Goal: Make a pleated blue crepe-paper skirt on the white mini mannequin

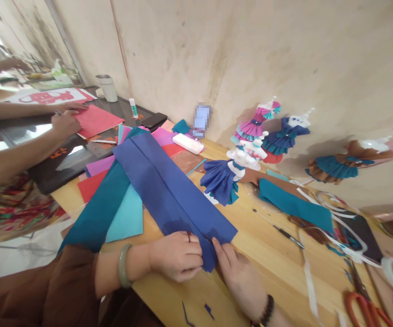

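A long dark blue folded sheet [179, 188] lies slantwise across the table, with a lengthwise fold line and a small dark gap near its close end. My left hand [179, 256], with a pale bangle and a ring, is closed at the sheet's near edge, its fingertips curled on it. My right hand [239, 272] rests on the near end of the sheet, its fingers stretched out and its thumb hidden. Under the far end of the blue sheet are a teal strip [97, 209] and a light blue sheet [126, 215]. Small blue scraps [209, 311] lie near the table edge.
Small dress figures [222, 175] stand by the wall. On the right are a pen [289, 237], orange-handled scissors [366, 311], white ribbon [308, 279] and a teal folded piece [295, 204]. A white case [188, 143] lies behind. On the left, another person's hands [66, 122] work on red paper [97, 120].
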Demonstrator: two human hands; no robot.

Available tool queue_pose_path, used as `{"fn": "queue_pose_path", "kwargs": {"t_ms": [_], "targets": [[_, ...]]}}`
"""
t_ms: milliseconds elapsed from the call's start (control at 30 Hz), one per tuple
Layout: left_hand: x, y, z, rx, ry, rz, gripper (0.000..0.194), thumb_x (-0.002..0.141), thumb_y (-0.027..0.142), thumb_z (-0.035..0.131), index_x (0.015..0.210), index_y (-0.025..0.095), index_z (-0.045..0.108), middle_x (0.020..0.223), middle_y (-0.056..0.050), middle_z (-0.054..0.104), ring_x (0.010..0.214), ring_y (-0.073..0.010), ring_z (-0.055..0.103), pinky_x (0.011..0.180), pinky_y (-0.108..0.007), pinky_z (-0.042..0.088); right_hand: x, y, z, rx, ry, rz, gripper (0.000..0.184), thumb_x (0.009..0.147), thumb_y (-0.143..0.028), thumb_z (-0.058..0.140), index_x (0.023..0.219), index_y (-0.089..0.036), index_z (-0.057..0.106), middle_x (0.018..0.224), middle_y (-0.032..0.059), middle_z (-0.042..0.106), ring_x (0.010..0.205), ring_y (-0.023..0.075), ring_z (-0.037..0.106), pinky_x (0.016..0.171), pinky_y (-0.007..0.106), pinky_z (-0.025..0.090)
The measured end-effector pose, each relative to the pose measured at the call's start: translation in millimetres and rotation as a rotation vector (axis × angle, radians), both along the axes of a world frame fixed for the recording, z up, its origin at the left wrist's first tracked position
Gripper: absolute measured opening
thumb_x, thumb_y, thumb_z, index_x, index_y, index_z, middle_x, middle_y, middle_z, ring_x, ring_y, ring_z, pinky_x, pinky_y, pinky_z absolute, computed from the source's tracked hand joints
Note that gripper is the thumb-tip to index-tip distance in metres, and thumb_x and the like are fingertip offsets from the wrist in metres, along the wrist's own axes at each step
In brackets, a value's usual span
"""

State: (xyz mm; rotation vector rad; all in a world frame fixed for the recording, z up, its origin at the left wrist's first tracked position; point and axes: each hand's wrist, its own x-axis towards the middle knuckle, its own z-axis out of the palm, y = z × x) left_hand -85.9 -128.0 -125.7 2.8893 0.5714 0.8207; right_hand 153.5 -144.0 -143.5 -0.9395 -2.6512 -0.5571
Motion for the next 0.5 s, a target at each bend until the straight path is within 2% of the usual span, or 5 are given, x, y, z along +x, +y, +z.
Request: {"fn": "queue_pose_path", "kwargs": {"t_ms": [167,500], "targets": [[0.5,-0.5,-2.4,0.012,0.016,0.002,0.018,0.088,0.021,0.057,0.071,0.021,0.053,0.066,0.000,0.055,0.065,-0.0161,0.052,0.062,-0.029,0.046,-4.4,2.7,-2.0,0.012,0.004,-0.007,0.049,0.086,0.006,0.040,0.133,-0.002,0.054,0.083,0.0078,0.059,0.057,0.0155,0.055,0.053,0.028,0.047],[0.7,-0.4,-1.7,0.022,-0.033,-0.006,0.021,0.089,0.020,0.054,0.068,0.020,0.056,0.064,-0.001,0.057,0.064,-0.0164,0.051,0.062,-0.029,0.045,-6.1,3.4,-4.9,0.016,-0.011,0.002,0.050,0.084,0.007,0.040,0.131,-0.003,0.055,0.082,0.0074,0.059,0.056,0.0154,0.053,0.051,0.029,0.045]]}}
